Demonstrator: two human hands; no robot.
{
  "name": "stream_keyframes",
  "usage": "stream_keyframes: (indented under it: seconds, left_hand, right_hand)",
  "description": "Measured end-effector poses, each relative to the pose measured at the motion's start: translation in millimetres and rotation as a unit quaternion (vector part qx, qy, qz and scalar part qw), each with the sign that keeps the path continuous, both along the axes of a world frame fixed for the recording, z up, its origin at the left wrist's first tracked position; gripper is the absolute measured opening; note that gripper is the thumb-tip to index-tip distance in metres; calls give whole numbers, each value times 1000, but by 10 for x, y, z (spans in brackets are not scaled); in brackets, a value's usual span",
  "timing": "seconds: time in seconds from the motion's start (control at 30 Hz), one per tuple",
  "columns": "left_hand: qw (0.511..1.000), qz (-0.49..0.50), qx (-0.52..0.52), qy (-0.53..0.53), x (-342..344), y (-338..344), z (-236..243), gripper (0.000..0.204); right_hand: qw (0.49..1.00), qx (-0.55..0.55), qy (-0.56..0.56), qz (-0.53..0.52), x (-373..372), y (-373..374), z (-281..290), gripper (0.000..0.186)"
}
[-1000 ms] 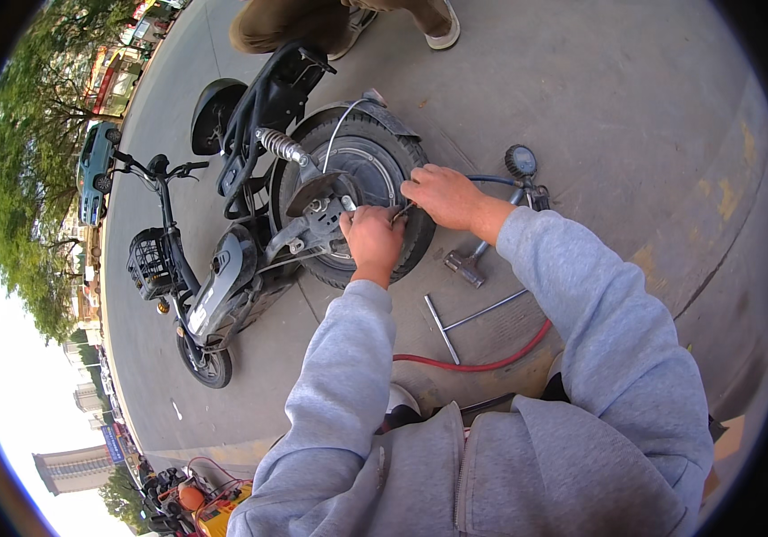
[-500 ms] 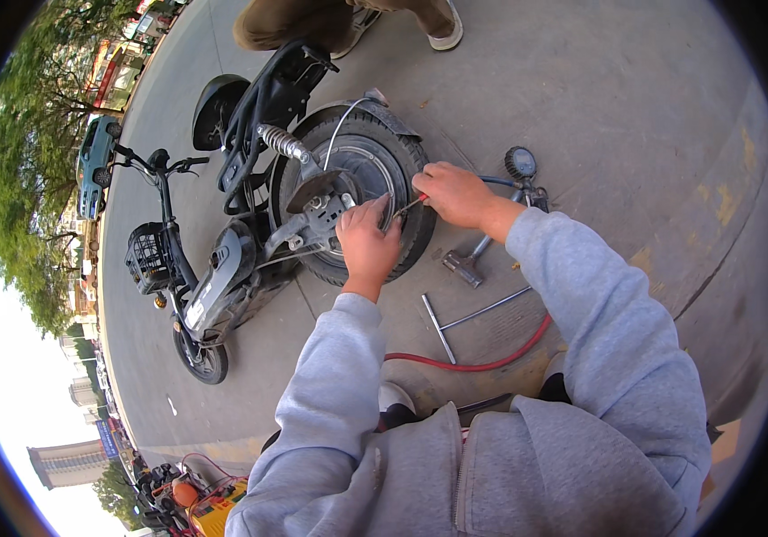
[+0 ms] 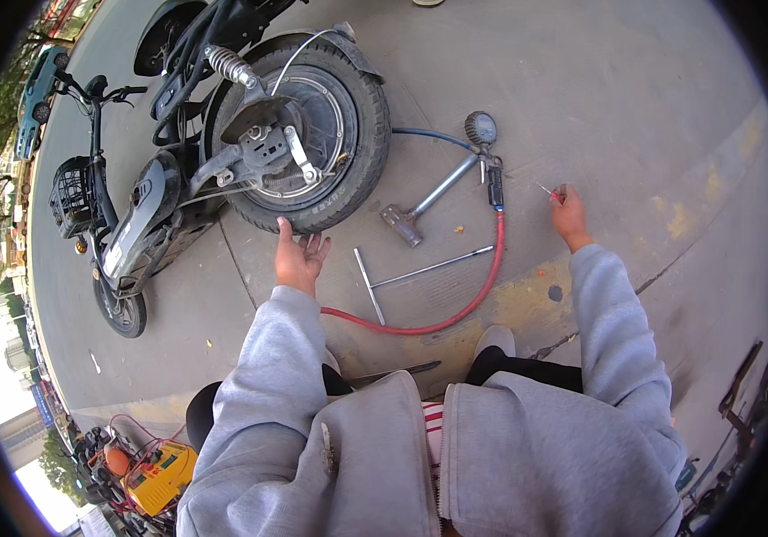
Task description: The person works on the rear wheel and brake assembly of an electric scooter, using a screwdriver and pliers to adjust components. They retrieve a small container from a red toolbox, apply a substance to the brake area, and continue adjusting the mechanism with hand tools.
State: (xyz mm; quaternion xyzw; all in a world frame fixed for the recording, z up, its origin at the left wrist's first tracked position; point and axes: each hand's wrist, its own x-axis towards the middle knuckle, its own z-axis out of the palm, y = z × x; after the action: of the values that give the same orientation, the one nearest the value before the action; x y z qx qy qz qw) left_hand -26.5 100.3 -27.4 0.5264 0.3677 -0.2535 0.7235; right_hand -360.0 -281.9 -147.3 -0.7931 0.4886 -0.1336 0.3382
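The rear wheel [image 3: 323, 116] of a dark electric scooter [image 3: 140, 219] fills the upper left-centre, a blue hose [image 3: 433, 134] running from its right side to a round pressure gauge [image 3: 480, 128]. The left hand [image 3: 301, 261] is held loosely open, fingers spread, at the tyre's lower edge (contact cannot be told). Half a second ago both hands were together at the wheel's right side; now the right hand [image 3: 569, 215] is well away from it, closed around a small red-handled tool [image 3: 555, 194] over the pavement. Between the hands lie a hammer [image 3: 404, 224], a T-handled wrench [image 3: 433, 266] and a curving red hose [image 3: 496, 259].
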Motion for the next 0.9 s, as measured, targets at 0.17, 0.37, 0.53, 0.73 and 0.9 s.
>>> stream_keyframes:
  seconds: [0.17,0.37,0.53,0.73,0.9]
  left_hand:
    - [995,4,-95,-22,83,-2,-213,63]
    - [987,31,-149,-45,10,-89,-174,62]
    - [972,79,-212,-57,137,-153,-231,67]
    - [973,121,-167,-100,268,-137,-428,61]
    - [965,145,-203,-86,230,-132,-411,57]
  right_hand:
    - [964,-134,224,53,-228,75,59,32]
    - [953,-223,63,194,711,382,611,44]
    - [928,-193,-108,300,1588,910,1114,53]
    - [870,-215,-138,421,2263,1483,1626,66]
    - [916,-59,-105,383,2428,1599,1861,59]
